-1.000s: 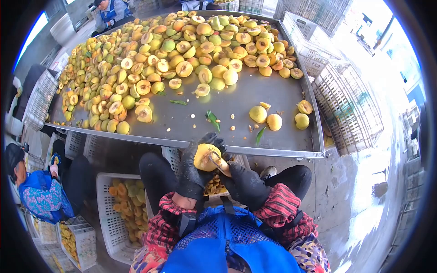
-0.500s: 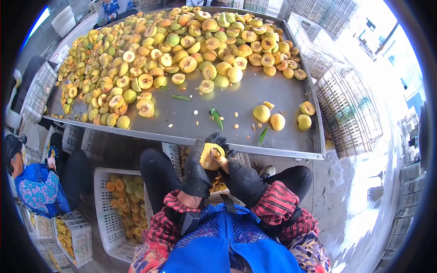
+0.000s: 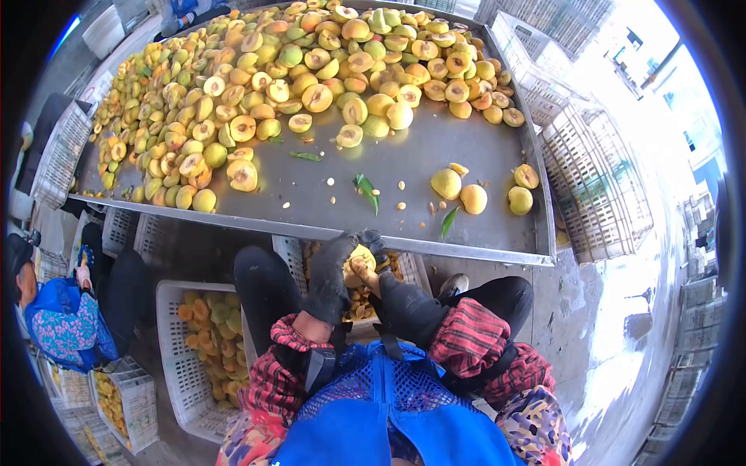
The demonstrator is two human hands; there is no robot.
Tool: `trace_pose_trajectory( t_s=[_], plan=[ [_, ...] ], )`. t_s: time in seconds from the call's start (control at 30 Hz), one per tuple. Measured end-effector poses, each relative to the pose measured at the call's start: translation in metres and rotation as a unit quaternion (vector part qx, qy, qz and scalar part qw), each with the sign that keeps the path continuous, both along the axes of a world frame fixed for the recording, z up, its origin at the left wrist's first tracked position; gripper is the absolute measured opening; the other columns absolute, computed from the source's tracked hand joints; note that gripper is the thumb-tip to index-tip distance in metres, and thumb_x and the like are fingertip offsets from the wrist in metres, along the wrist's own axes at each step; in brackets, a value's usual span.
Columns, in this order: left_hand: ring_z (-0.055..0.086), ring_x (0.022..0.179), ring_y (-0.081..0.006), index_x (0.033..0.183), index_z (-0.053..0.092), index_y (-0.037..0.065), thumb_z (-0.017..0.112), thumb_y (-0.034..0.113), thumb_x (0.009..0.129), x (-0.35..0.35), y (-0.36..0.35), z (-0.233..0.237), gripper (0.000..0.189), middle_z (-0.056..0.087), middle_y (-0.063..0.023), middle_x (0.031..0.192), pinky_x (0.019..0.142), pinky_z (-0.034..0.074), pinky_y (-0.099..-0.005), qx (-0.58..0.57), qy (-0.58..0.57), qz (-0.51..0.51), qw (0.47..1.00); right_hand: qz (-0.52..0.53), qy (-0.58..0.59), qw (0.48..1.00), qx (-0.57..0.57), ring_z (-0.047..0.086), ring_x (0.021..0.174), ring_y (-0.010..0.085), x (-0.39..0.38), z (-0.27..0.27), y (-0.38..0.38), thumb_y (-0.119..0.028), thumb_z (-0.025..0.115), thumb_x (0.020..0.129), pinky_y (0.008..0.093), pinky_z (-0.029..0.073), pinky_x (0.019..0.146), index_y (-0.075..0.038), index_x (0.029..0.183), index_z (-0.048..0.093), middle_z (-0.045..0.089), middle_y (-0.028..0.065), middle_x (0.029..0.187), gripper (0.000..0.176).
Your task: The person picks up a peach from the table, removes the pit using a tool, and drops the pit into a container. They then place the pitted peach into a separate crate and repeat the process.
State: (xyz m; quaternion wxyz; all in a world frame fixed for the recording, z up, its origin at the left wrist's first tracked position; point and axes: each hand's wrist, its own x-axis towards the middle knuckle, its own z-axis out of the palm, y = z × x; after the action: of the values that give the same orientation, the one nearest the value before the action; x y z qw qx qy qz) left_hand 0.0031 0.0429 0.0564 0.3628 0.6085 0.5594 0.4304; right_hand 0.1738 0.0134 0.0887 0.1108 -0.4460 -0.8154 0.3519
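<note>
A yellow peach half (image 3: 360, 255) is gripped between my two black-gloved hands, just off the near edge of the metal table. My left hand (image 3: 331, 272) wraps its left side, fingers closed. My right hand (image 3: 398, 289) closes on it from the right, the fingers curled over its far side and the thumb pressed at the cut face. Gloves cover much of the fruit. Below my hands, between my knees, sits a crate (image 3: 415, 270) of small tan pieces.
Halved peaches (image 3: 311, 70) are heaped across the metal table (image 3: 295, 186), with leaves (image 3: 366, 192) and stones scattered nearer me. By my left leg stands a white crate (image 3: 175, 365) of peach halves. Another person (image 3: 66, 311) sits at far left. Stacked crates (image 3: 594, 186) stand right.
Both hands have drawn slightly down with the peach half and now cover more of it. My view has shifted a little.
</note>
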Motion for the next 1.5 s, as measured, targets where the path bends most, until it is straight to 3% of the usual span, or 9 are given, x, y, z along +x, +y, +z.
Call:
trace_pose_trajectory(
  t_s=[0.23,0.37,0.57,0.83,0.93,1.03,1.23,1.37,1.5],
  plan=[
    [0.06,0.092,-0.0244,0.103,0.059,0.001,0.062,0.015,0.077,-0.016,0.007,-0.012,0.03,0.063,-0.0122,0.098,0.084,0.047,-0.0342,0.132,0.017,-0.084,0.988,-0.095,0.21,0.829,-0.51,0.054,0.049,0.0154,0.0,0.036,0.006,-0.014,0.054,0.086,0.0285,0.045,0.04,-0.001,0.113,0.039,0.051,0.0074,0.075,0.033],
    [0.06,0.095,-0.0231,0.109,0.057,0.0,0.065,0.021,0.079,-0.017,0.004,0.0,0.038,0.062,-0.0116,0.102,0.086,0.046,-0.0344,-0.018,-0.113,-0.115,0.987,-0.08,0.229,0.85,-0.467,0.052,0.045,0.0156,0.002,0.023,0.007,-0.015,0.055,0.086,0.0276,0.045,0.039,-0.002,0.114,0.039,0.051,0.0078,0.076,0.035],
    [0.058,0.099,-0.0242,0.112,0.055,0.0,0.065,0.02,0.078,-0.015,-0.005,-0.013,0.041,0.061,-0.0133,0.107,0.09,0.044,-0.0349,0.086,-0.037,-0.045,0.995,-0.062,0.204,0.858,-0.468,0.053,0.048,0.0166,0.003,0.022,0.01,-0.015,0.055,0.086,0.0298,0.044,0.039,-0.002,0.111,0.04,0.052,0.0082,0.076,0.032],
    [0.057,0.1,-0.0296,0.109,0.057,0.0,0.063,0.017,0.074,-0.035,0.008,-0.044,0.039,0.06,-0.0157,0.107,0.089,0.044,-0.0378,0.081,0.056,-0.183,0.978,0.02,-0.018,0.923,-0.384,0.056,0.06,0.0145,0.0,0.046,0.021,-0.015,0.053,0.088,0.0284,0.044,0.044,-0.007,0.11,0.045,0.052,0.0055,0.068,0.025],
    [0.057,0.099,-0.0303,0.107,0.057,0.0,0.063,0.018,0.075,-0.029,0.003,-0.03,0.037,0.06,-0.0157,0.106,0.088,0.044,-0.0389,0.113,0.039,-0.146,0.982,0.005,0.107,0.918,-0.382,0.055,0.049,0.0168,0.0,0.014,0.011,-0.017,0.054,0.088,0.0315,0.044,0.043,-0.002,0.102,0.042,0.054,0.0099,0.071,0.024],
    [0.057,0.097,-0.0297,0.106,0.057,0.001,0.058,0.022,0.081,-0.022,0.002,0.0,0.033,0.06,-0.0156,0.104,0.087,0.044,-0.0378,0.14,0.035,-0.142,0.979,-0.092,0.163,0.81,-0.556,0.052,0.049,0.013,-0.004,0.046,0.014,-0.019,0.055,0.088,0.0279,0.043,0.044,-0.002,0.099,0.043,0.054,0.0076,0.072,0.023],
    [0.057,0.095,-0.0323,0.105,0.057,-0.002,0.061,0.024,0.081,-0.013,-0.001,-0.02,0.036,0.06,-0.0175,0.1,0.087,0.044,-0.0395,0.169,0.017,-0.019,0.985,-0.043,0.295,0.802,-0.517,0.045,0.044,0.0083,-0.01,0.033,0.009,-0.024,0.056,0.088,0.0225,0.037,0.041,-0.005,0.093,0.048,0.05,0.0022,0.065,0.021],
    [0.057,0.097,-0.0293,0.112,0.053,-0.001,0.064,0.015,0.08,-0.005,-0.007,-0.023,0.037,0.058,-0.0176,0.105,0.088,0.044,-0.0396,0.213,0.049,0.055,0.974,-0.142,0.348,0.709,-0.597,0.042,0.037,0.0077,-0.019,0.037,0.003,-0.019,0.057,0.088,0.0229,0.035,0.033,-0.005,0.095,0.052,0.049,0.0016,0.057,0.017],
    [0.055,0.099,-0.024,0.116,0.05,-0.001,0.06,0.013,0.083,0.004,-0.017,-0.023,0.038,0.056,-0.0127,0.11,0.089,0.044,-0.0368,0.107,-0.116,0.081,0.984,-0.154,0.413,0.639,-0.631,0.041,0.036,0.0085,-0.021,0.03,-0.005,-0.018,0.057,0.088,0.0227,0.035,0.031,-0.004,0.098,0.053,0.049,0.0017,0.058,0.018]
  ],
)
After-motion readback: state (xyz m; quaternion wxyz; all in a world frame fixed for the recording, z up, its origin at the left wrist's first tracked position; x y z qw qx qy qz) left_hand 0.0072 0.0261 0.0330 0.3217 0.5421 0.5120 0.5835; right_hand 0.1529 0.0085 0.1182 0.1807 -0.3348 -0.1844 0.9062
